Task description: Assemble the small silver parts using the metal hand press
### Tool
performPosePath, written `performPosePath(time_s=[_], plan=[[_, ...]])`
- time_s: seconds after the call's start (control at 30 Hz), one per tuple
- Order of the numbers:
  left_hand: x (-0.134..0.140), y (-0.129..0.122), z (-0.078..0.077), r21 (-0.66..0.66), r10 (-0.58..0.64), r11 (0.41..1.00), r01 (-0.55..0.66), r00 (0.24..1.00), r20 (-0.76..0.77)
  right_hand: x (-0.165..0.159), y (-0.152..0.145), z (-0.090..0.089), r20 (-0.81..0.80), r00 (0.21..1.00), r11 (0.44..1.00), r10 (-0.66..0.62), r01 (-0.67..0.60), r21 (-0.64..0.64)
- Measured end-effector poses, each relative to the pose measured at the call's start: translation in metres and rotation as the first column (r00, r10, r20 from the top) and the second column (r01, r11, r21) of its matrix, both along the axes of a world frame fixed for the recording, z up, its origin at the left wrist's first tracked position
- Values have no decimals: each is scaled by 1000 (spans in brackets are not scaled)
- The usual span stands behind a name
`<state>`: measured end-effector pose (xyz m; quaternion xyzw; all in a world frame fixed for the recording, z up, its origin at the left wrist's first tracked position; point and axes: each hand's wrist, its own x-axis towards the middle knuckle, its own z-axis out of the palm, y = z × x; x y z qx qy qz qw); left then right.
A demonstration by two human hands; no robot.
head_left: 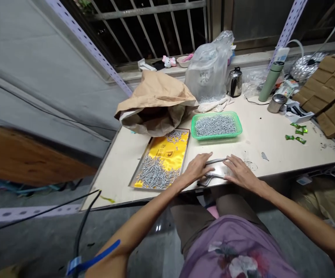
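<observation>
Because the left hand [198,167] and right hand [241,173] meet a grey strip [217,160] between them near the table [260,139] edge, a slip could drop it; whether either grips firmly cannot be told. A leftward knock could scatter loose metal pieces [153,173] on the tray [185,152] beside the left hand.
</observation>
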<state>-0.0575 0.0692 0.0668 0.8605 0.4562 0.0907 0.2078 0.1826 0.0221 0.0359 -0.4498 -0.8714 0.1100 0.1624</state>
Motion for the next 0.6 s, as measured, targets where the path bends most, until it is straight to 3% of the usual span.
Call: performPosePath(time_s=[0.1, 0.2, 0.3, 0.4, 0.53, 0.57, 0.6], plan=[[-20, -9, 15, -74, 229, 969, -236, 969, -90, -6, -1, -5, -48, 996, 997, 70, -71, -17], [-21, -24, 17, -188, 320, 906, -379, 905, -281, -17, -3, -12, -68, 994, 996, 90, -92, -17], [-12, -31, 8, -287, 308, 856, -430, 870, -384, -26, -6, -23, -110, 991, 997, 76, -75, 14], [-8, -26, 1, -384, 309, 802, -458, 868, -388, -29, -8, -32, -183, 979, 995, 85, -72, 73], [-9, -16, 2, -627, 362, 600, -497, 867, -342, -30, -8, -32, -210, 976, 997, 57, -43, 70], [-9, -17, 3, -650, 379, 564, -509, 859, -344, -30, -7, -30, -200, 979, 998, 45, -34, 57], [-9, -18, 4, -637, 387, 567, -522, 852, -353, -31, -7, -27, -190, 981, 999, 36, -27, 47]])
